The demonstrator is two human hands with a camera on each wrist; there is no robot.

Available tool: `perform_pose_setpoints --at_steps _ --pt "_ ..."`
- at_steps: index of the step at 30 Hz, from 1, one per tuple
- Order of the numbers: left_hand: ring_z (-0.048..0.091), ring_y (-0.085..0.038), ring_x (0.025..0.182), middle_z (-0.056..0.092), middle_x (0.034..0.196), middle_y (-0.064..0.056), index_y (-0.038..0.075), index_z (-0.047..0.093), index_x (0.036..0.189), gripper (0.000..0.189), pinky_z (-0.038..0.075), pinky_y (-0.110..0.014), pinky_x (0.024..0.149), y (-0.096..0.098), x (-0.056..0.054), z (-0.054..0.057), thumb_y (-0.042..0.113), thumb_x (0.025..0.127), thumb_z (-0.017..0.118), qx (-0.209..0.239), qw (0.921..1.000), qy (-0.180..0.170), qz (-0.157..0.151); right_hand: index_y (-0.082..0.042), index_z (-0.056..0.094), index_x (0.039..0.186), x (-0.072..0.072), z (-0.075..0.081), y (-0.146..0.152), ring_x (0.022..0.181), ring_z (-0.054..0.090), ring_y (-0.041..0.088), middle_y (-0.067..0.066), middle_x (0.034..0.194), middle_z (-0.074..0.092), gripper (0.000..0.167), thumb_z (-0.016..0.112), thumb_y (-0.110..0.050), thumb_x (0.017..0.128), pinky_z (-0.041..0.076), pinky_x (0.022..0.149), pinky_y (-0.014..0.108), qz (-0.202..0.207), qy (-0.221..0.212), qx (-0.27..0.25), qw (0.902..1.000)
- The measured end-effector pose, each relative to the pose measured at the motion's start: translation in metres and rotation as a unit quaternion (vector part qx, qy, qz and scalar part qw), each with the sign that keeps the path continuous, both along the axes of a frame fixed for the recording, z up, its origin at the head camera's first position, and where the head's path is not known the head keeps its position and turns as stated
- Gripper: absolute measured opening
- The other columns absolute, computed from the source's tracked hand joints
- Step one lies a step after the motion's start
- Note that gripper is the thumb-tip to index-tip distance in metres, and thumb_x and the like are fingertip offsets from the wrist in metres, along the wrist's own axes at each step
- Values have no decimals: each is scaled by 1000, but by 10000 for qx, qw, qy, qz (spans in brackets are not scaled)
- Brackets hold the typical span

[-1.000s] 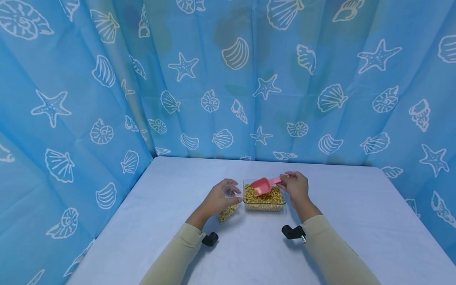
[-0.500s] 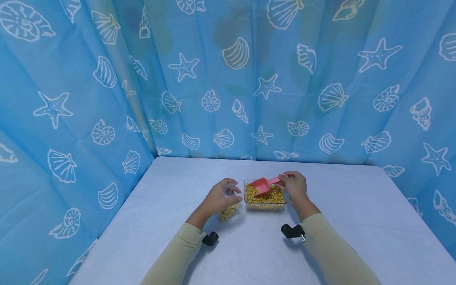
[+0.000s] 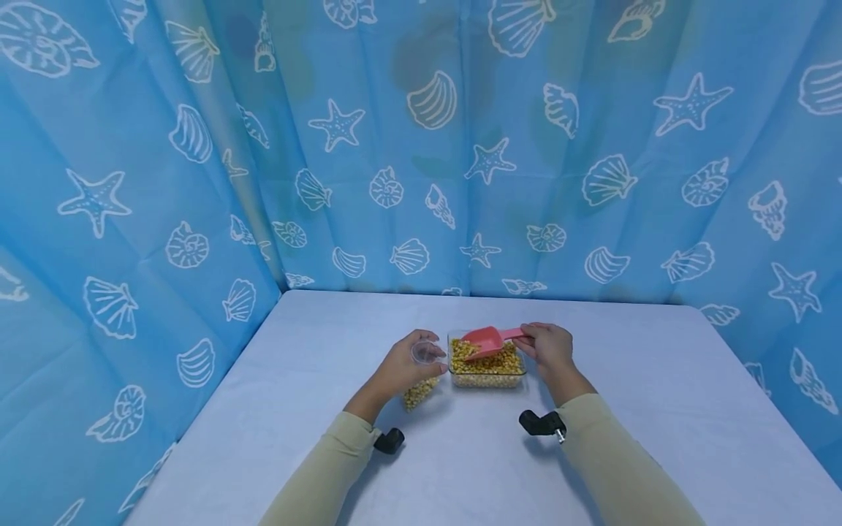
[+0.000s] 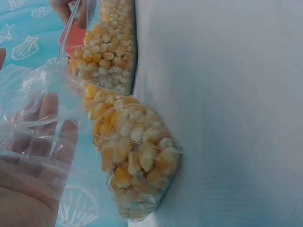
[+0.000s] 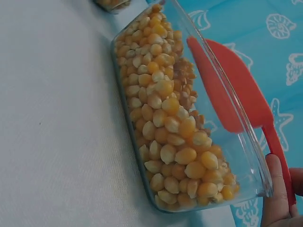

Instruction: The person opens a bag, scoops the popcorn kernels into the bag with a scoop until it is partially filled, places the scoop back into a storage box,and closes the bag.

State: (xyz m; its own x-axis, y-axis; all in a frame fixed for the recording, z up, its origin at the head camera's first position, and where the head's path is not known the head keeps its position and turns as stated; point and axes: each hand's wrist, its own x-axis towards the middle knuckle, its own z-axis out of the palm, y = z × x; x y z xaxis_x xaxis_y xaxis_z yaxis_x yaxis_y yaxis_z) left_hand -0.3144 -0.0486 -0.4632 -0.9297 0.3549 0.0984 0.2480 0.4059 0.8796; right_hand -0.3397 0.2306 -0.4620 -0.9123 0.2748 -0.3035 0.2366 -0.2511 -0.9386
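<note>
My left hand [image 3: 397, 369] holds a clear plastic bag [image 4: 137, 151] by its upper part, its mouth held round and open in the head view. Corn kernels fill the bottom of the bag, which hangs down to or just above the table. To its right, a clear glass container [image 3: 489, 381] holds a heap of corn kernels [image 5: 165, 127]. My right hand [image 3: 551, 354] pinches the handle of a pink-red scoop [image 3: 485, 342] at the container's right side. The scoop's bowl lies over the kernels, with some kernels at its front lip; how much it carries cannot be told.
A white-covered table [image 3: 460, 467] carries everything. Behind and to the sides hangs a blue curtain [image 3: 368, 204] with white shells and starfish. Black mounts [image 3: 389, 441] stick out at both wrists.
The scoop's handle has dropped closer to level, and my right hand has shifted slightly right and down. My left hand and the bag stay in place.
</note>
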Motion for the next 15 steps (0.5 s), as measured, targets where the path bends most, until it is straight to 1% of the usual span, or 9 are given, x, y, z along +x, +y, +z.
perform_pose_setpoints --at_steps 3,5,8,12,15 --pt "60 -14 101 67 101 10 20 54 123 52 42 -50 97 1 1 -1 31 80 81 -25 10000 -38 15 2 42 140 1 -2 3 93 67 14 17 122 55 44 54 -13 101 53 80 25 -78 -17 -302 9995" --pt "61 -14 100 67 102 9 20 54 123 52 43 -49 95 2 1 -1 28 80 81 10 10000 -35 -7 3 43 140 1 -2 4 92 68 14 17 124 55 44 54 -12 101 53 80 26 -103 -3 -506 9987" --pt "62 -15 98 67 104 6 18 53 124 53 46 -45 91 2 1 -1 24 80 81 150 9998 -32 -118 3 42 142 3 -1 5 92 69 13 17 126 55 46 54 -11 100 53 81 26 -160 28 -798 9967" --pt "62 -15 95 67 106 0 17 51 126 56 49 -40 85 1 2 -3 26 80 82 301 9992 -20 -256 3 42 143 5 2 4 91 69 13 17 124 56 47 56 -10 99 53 81 27 -219 85 -1021 9945" --pt "62 -16 93 67 107 -1 17 51 126 58 50 -38 82 1 2 -4 28 79 83 280 9993 -40 -238 3 42 142 8 5 3 93 69 14 16 122 57 47 56 -10 99 53 82 28 -194 147 -1023 9945"
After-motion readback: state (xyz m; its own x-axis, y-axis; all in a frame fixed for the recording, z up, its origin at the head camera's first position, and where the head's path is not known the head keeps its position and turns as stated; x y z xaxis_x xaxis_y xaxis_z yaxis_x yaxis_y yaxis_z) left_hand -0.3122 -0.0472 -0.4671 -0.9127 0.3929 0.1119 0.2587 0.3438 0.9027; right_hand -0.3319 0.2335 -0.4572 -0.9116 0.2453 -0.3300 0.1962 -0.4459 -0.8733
